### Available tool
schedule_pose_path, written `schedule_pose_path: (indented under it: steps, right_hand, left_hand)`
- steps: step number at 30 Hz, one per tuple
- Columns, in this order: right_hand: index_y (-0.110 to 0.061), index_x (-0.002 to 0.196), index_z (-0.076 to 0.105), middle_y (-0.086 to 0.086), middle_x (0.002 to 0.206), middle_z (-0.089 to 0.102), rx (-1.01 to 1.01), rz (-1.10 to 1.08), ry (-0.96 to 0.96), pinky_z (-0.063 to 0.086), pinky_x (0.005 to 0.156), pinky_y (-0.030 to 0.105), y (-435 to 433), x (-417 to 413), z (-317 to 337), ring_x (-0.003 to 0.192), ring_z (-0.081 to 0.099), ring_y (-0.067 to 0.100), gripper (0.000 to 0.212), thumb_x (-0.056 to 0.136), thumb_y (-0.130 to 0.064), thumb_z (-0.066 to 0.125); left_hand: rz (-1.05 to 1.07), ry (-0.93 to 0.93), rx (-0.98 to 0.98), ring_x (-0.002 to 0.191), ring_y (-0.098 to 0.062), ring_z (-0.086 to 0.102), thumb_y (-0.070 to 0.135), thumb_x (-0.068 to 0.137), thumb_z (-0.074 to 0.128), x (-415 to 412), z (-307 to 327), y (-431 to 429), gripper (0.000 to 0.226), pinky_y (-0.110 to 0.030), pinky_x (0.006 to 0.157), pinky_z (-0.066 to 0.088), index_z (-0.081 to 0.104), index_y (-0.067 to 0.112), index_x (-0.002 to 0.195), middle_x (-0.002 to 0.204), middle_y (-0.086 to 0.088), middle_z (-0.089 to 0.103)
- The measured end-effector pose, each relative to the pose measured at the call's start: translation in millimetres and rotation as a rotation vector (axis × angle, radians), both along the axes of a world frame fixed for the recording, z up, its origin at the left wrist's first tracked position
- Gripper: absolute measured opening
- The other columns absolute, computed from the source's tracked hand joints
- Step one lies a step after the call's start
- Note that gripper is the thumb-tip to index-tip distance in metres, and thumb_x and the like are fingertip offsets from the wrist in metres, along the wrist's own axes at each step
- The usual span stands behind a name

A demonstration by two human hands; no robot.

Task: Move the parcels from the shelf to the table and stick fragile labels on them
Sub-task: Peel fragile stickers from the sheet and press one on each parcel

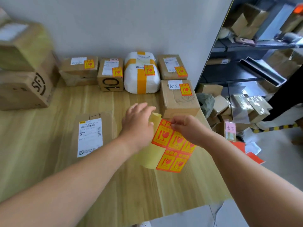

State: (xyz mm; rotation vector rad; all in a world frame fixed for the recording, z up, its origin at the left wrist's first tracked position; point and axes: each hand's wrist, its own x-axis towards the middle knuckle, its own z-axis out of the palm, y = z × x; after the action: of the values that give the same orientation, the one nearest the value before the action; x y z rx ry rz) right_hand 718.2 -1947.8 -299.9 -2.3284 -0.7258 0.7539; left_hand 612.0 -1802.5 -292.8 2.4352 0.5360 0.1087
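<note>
Above the table [114, 185], the right hand [188, 130] pinches the top corner of one red label on the label sheet [170, 145]. The left hand [139, 126] holds the sheet's left edge, thumb on the yellow backing. Just left of it lies a flat parcel [95, 133] marked 1-8, without a red label. Five labelled parcels [141, 79] stand by the wall, near the shelf [246, 45].

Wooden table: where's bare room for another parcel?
Bare wood between the stacked brown SF boxes and the flat brown 1-8 parcel; also the strip before the brown box marked 10. Crowded along the wall and around the orange label sheet.
</note>
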Motion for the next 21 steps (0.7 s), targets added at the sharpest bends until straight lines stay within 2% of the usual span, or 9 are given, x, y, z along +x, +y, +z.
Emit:
schedule_pose_path:
  steps: [4,6,8,11,13,15,16,18,21]
  right_hand:
    - [-0.034,0.074,0.059,-0.005,0.077,0.059,-0.029,0.125,-0.085,0.047,0.072,0.033,5.1,-9.0,19.9,0.074,0.053,0.016,0.027,0.094,-0.016,0.057]
    - [-0.038,0.067,0.056,-0.011,0.072,0.056,-0.031,0.157,-0.126,0.046,0.072,0.034,8.1,-12.2,25.9,0.072,0.051,0.014,0.033,0.093,-0.018,0.058]
    - [-0.039,0.067,0.055,-0.014,0.07,0.054,-0.038,0.174,-0.165,0.043,0.073,0.032,11.4,-13.9,28.8,0.071,0.049,0.01,0.032,0.092,-0.021,0.059]
    - [-0.033,0.088,0.065,-0.018,0.08,0.057,-0.038,0.149,-0.253,0.04,0.089,0.034,17.2,-21.0,32.0,0.086,0.054,0.012,0.01,0.092,-0.026,0.06]
    - [-0.029,0.106,0.067,-0.014,0.099,0.06,-0.024,0.049,-0.428,0.032,0.099,0.034,21.3,-26.4,27.7,0.105,0.053,0.016,0.017,0.09,-0.032,0.063]
    - [-0.025,0.117,0.063,-0.007,0.116,0.058,0.088,-0.115,-0.51,0.032,0.096,0.031,25.9,-35.8,24.1,0.115,0.048,0.018,0.03,0.088,-0.033,0.067]
    - [-0.023,0.117,0.062,-0.005,0.116,0.057,0.159,-0.178,-0.476,0.035,0.092,0.028,28.6,-42.4,23.5,0.113,0.049,0.017,0.032,0.087,-0.032,0.068]
    - [-0.022,0.109,0.065,-0.007,0.104,0.057,0.257,-0.195,-0.34,0.041,0.08,0.025,34.7,-57.6,20.2,0.1,0.058,0.013,0.026,0.086,-0.032,0.07]
    - [-0.024,0.1,0.068,-0.013,0.089,0.063,0.339,-0.178,-0.164,0.048,0.074,0.022,42.3,-76.0,15.0,0.082,0.061,0.003,0.019,0.086,-0.037,0.07]
  left_hand:
    - [-0.178,0.139,0.145,0.14,-0.016,0.021,0.011,0.096,0.039,1.0,31.2,11.1,0.043,-0.033,0.111,0.014,0.049,0.031,0.133,0.145,0.007,0.042]
    - [-0.171,0.217,0.143,0.123,-0.018,0.037,0.02,0.097,0.041,-5.8,41.0,14.7,0.031,-0.031,0.104,0.022,0.058,0.033,0.12,0.123,0.006,0.057]
    - [-0.133,0.274,0.029,0.106,-0.017,0.043,0.028,0.096,0.047,-15.0,47.0,17.5,0.017,-0.03,0.093,0.032,0.063,0.032,0.098,0.1,0.009,0.06]
    - [-0.101,0.25,-0.184,0.089,-0.016,0.056,0.025,0.092,0.057,-24.5,49.2,22.2,0.012,-0.026,0.073,0.044,0.063,0.027,0.082,0.088,0.006,0.061]
    - [-0.038,0.197,-0.301,0.08,-0.012,0.055,0.019,0.091,0.061,-27.0,48.7,23.6,0.009,-0.021,0.064,0.042,0.066,0.02,0.083,0.087,0.0,0.063]
    - [0.047,0.127,-0.402,0.08,-0.012,0.054,0.016,0.09,0.063,-27.7,45.1,24.9,0.01,-0.02,0.065,0.041,0.066,0.018,0.081,0.086,-0.002,0.063]
    - [0.087,0.094,-0.443,0.08,-0.012,0.054,0.015,0.089,0.063,-28.4,43.1,25.1,0.011,-0.02,0.066,0.04,0.066,0.018,0.079,0.084,-0.001,0.063]
    - [0.15,0.041,-0.499,0.082,-0.014,0.055,0.014,0.088,0.065,-29.2,38.1,25.0,0.012,-0.023,0.071,0.042,0.067,0.018,0.077,0.083,-0.002,0.064]
    - [0.185,-0.012,-0.512,0.087,-0.014,0.059,0.011,0.088,0.063,-29.7,32.8,23.8,0.015,-0.027,0.083,0.045,0.068,0.018,0.075,0.086,-0.002,0.068]
